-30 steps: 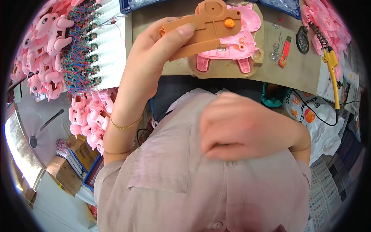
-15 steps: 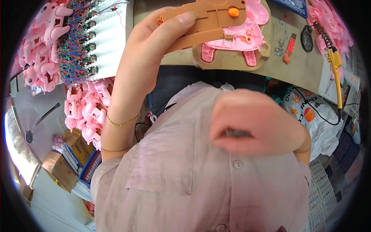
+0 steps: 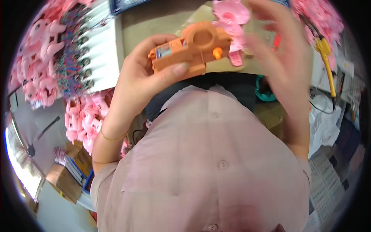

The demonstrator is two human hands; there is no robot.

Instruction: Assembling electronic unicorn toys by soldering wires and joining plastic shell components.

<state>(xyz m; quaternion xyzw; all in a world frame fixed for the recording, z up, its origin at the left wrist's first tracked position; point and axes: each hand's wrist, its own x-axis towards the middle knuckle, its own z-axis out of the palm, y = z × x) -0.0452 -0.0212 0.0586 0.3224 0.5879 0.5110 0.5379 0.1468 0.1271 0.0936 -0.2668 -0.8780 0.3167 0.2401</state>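
My left hand is closed on an orange-brown plastic housing, its thumb lying along the near side. The housing has a round raised ring, a bright orange knob at its right end and a recess at its left where something metallic shows. To the right, my right hand is smeared by motion, its thumb and fingers apart and nothing visible between them. A pink animal-shaped toy shell lies on the tabletop beyond the housing, between my hands and partly covered by them.
Pink toy bodies are piled at the left, beside bundled coloured wires and a white ribbed tray. More pink parts lie far right, near a yellow-handled soldering iron. A red tool shows behind my right hand.
My left hand has lowered and turned the housing, showing its ringed side. My right hand has swung from before my chest up to the table's right side, and its fingers have spread.
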